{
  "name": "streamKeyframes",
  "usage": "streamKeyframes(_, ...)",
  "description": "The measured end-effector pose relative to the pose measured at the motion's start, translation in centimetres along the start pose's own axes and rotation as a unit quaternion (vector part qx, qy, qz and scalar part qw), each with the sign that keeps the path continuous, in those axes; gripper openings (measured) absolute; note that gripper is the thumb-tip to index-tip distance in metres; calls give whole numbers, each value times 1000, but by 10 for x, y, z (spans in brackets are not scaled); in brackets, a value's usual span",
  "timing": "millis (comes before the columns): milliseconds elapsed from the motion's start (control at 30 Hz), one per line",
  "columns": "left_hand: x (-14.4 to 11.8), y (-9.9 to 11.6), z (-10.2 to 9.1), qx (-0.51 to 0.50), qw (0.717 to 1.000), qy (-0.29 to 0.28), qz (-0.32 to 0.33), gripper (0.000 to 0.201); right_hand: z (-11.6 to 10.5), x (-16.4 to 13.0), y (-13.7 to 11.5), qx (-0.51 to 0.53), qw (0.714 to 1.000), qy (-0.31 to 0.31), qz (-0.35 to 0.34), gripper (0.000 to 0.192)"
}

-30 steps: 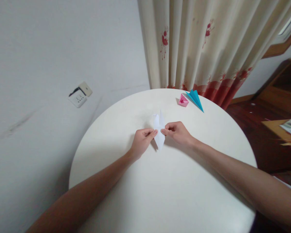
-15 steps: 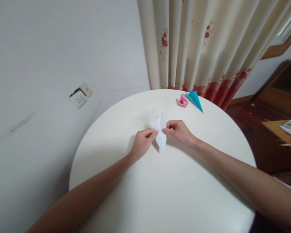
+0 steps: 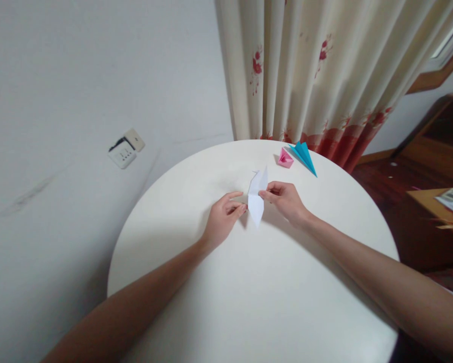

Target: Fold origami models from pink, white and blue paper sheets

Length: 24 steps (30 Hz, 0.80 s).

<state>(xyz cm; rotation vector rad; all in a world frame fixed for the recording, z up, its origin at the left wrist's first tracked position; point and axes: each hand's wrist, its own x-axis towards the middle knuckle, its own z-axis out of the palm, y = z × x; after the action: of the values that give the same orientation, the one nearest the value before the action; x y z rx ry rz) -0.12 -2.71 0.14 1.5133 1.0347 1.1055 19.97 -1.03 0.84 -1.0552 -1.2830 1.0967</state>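
Note:
A white folded paper crane [image 3: 256, 202] is held above the table, its two pointed wings spread toward the far and near sides. At its far left a small bent tip sticks out. My right hand [image 3: 286, 199] is closed on its right side, thumb on top of the paper and fingers behind. Just left of the paper is my left hand [image 3: 223, 217], open, with the index finger stretched out and the thumb close to the paper's edge. Whether that thumb touches the paper is hard to tell.
A pink folded paper piece [image 3: 285, 159] and a blue paper plane [image 3: 304, 157] lie near the far edge of the round white table [image 3: 211, 312]. Behind it hangs a patterned curtain [image 3: 298, 75]. A wall socket [image 3: 122, 154] is at left.
My right hand has shifted the paper crane up and to the right and tilted it. My left hand has let go of its left side, fingers spreading.

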Motion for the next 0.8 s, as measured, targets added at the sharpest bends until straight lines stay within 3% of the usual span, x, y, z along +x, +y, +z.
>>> streamKeyframes(233,1,5,4,-37,999,-4,11,57,0,-2,0,-45,996,-64,-38,20)
streamKeyframes(567,2,-4,5,-28,999,20,41,38,-6,-3,-5,-146,971,-120,-146,11)
streamKeyframes(700,3,-2,6,-34,997,50,38,33,-7,-1,-4,-159,966,-140,-147,10)
streamKeyframes(800,3,2,6,-49,996,64,33,36,-6,-1,-3,-149,968,-158,-123,20)
